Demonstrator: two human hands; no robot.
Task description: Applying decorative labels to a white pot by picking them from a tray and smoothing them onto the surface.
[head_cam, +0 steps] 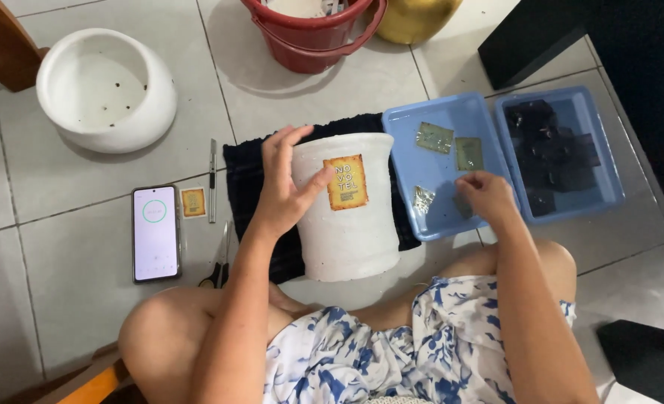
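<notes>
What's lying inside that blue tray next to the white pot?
In the blue tray lie a few small yellowish paper squares. The right hand reaches in and covers part of one; whatever is beneath the fingers stays hidden.
</notes>
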